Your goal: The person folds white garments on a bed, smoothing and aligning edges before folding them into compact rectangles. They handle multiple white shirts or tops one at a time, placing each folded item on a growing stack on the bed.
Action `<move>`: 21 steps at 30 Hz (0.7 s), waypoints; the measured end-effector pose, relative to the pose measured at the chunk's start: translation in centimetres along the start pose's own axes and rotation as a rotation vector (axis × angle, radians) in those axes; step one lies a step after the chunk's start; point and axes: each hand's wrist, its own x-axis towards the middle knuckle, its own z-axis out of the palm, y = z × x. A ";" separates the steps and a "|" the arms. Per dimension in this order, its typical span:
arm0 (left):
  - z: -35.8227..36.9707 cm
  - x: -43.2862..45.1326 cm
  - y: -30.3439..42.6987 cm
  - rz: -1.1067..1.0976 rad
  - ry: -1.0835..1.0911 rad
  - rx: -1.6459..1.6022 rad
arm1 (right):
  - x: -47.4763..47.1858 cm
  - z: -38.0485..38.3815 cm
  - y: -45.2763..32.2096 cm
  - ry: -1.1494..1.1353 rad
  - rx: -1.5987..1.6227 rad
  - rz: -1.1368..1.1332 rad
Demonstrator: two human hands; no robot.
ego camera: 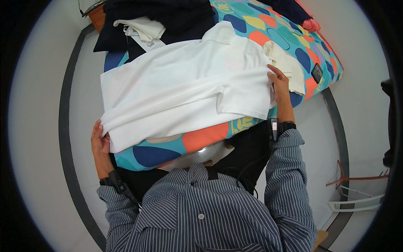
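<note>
A white collared short-sleeved shirt (176,82) lies spread sideways over a patterned mattress (204,137), its collar (223,33) at the far side and its hem to the left. One side is folded lengthwise, with a sleeve (244,94) lying over the body on the right. My left hand (100,138) pinches the fabric at the near hem corner. My right hand (279,82) grips the cloth by the shoulder and sleeve between thumb and fingers. A cream garment (288,67) shows from beneath or behind the shirt at the right.
Dark folded clothes (176,19) lie at the back left, with a cream cloth bearing a tag (151,44) on top. A black phone (317,73) rests near the mattress's right edge. Dark and coral clothes (289,11) sit at the far right. Hangers (355,201) are by the right wall.
</note>
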 end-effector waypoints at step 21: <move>0.7 -12.3 -1.9 0.299 0.319 0.805 | -14.2 -8.3 5.7 0.411 0.058 0.234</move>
